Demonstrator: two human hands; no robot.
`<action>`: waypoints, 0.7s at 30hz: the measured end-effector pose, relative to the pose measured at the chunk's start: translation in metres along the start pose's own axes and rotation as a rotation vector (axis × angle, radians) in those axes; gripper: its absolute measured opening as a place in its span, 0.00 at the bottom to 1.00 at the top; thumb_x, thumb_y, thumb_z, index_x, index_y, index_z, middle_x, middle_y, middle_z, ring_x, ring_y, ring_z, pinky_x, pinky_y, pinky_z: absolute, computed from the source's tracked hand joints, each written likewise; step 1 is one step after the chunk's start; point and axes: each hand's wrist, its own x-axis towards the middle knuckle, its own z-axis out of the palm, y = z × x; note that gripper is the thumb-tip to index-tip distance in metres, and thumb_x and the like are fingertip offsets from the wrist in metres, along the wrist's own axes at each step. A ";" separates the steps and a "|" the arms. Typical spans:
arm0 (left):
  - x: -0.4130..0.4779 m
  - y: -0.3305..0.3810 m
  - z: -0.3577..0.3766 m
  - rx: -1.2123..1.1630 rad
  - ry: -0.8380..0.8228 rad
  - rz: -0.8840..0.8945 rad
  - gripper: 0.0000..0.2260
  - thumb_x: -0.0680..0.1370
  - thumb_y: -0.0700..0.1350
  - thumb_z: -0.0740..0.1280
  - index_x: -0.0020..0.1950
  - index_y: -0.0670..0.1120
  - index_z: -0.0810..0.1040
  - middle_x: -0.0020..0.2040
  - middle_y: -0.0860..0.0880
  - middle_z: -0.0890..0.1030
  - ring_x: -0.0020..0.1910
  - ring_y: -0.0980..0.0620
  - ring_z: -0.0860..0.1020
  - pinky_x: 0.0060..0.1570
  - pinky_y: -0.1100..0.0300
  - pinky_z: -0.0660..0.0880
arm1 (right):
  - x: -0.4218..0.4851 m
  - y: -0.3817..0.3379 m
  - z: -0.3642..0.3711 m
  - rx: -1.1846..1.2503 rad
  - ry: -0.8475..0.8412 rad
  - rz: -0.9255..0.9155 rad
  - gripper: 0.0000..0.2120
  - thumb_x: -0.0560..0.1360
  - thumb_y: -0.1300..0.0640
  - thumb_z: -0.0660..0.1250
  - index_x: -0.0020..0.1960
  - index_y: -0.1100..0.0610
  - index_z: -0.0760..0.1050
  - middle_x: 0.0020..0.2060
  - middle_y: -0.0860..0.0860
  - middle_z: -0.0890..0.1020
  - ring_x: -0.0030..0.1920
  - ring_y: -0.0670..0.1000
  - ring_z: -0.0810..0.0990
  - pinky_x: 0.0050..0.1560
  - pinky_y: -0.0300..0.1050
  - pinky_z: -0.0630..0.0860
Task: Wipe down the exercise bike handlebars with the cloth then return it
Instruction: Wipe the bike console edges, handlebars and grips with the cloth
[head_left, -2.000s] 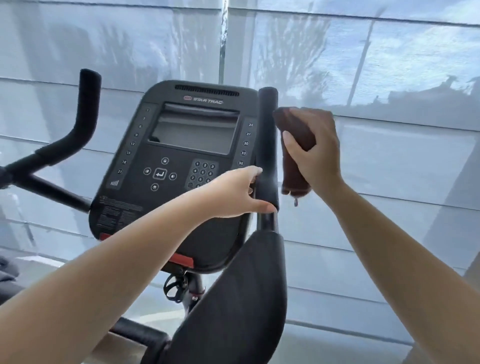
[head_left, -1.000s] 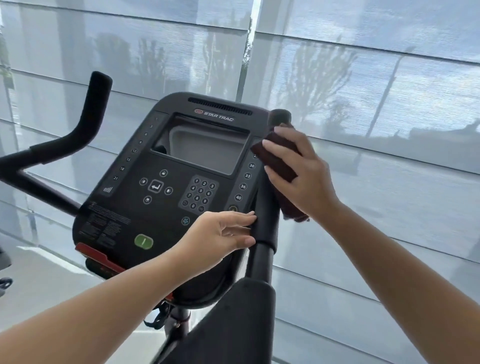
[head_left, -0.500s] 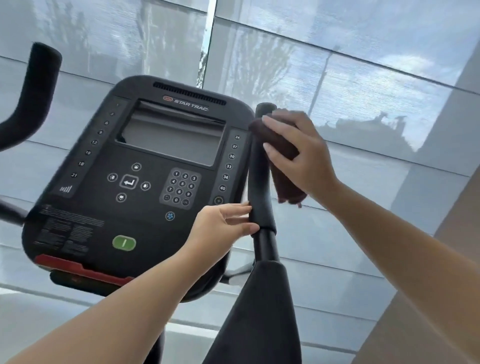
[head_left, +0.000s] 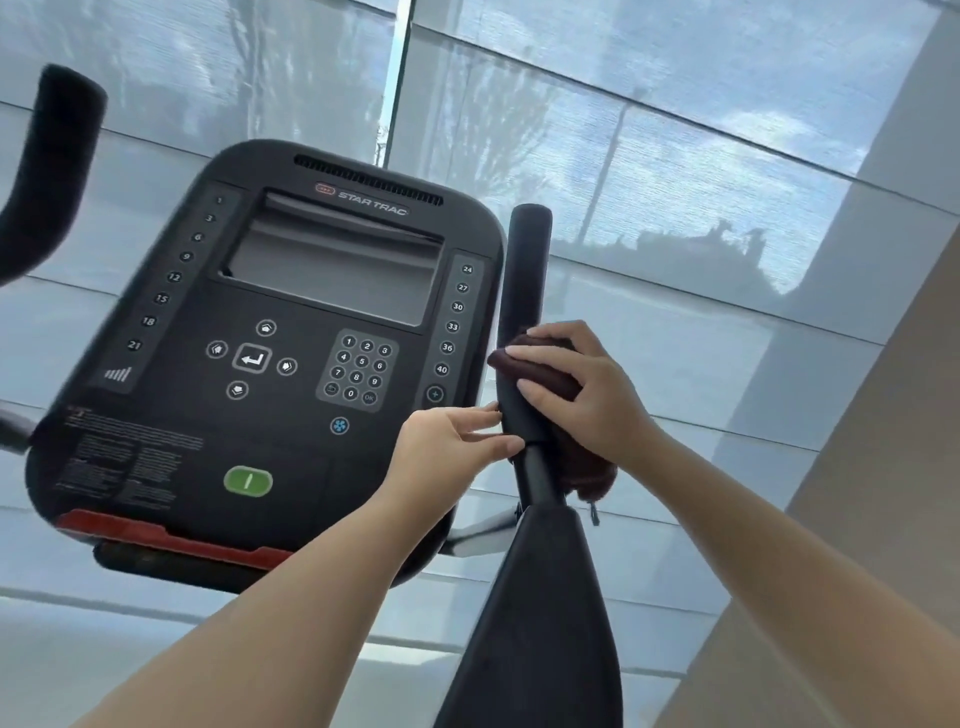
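Centrally, the black Star Trac console (head_left: 270, 364) fills the view and serves as the reference for all positions. Just right of the console stands the right handlebar (head_left: 525, 270), an upright black foam grip on a thinner black stem. A dark maroon cloth (head_left: 543, 371) is wrapped round the lower part of this grip, level with the console's number keypad (head_left: 358, 371); a loose end of it hangs below the wrist, beside the stem. The right hand (head_left: 587, 400) holds the cloth against the grip, fingers curled over the fabric and round the foam. The left hand (head_left: 447, 452) reaches in from the console's lower right edge, its fingers nearly straight, with fingertips and thumb touching the bottom end of the foam and grasping nothing. Below the stem, a broad black pad (head_left: 535, 623) widens toward the viewer. The left handlebar (head_left: 47, 171) rises well to the console's left, untouched. A green button (head_left: 248, 481) sits low on the console face. Behind the console hang pale translucent window blinds (head_left: 675, 130).
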 end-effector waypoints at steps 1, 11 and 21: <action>-0.001 0.001 0.000 -0.002 -0.003 -0.005 0.15 0.66 0.41 0.76 0.52 0.45 0.81 0.51 0.54 0.82 0.48 0.62 0.80 0.55 0.65 0.73 | -0.007 -0.002 -0.002 0.078 -0.009 0.064 0.14 0.72 0.61 0.68 0.56 0.49 0.78 0.54 0.44 0.73 0.57 0.38 0.72 0.59 0.34 0.67; -0.002 0.009 0.002 0.028 -0.051 0.011 0.16 0.69 0.35 0.73 0.55 0.44 0.79 0.45 0.49 0.84 0.44 0.60 0.82 0.44 0.71 0.75 | -0.040 -0.016 -0.018 0.236 -0.040 0.045 0.15 0.71 0.60 0.69 0.56 0.51 0.79 0.52 0.47 0.77 0.54 0.39 0.75 0.57 0.30 0.67; -0.006 0.029 0.017 0.126 0.051 -0.132 0.15 0.74 0.39 0.68 0.58 0.51 0.75 0.53 0.54 0.79 0.52 0.59 0.77 0.57 0.60 0.71 | 0.093 0.017 0.007 0.348 0.537 -0.094 0.16 0.73 0.62 0.67 0.61 0.58 0.75 0.59 0.57 0.73 0.57 0.42 0.70 0.58 0.26 0.64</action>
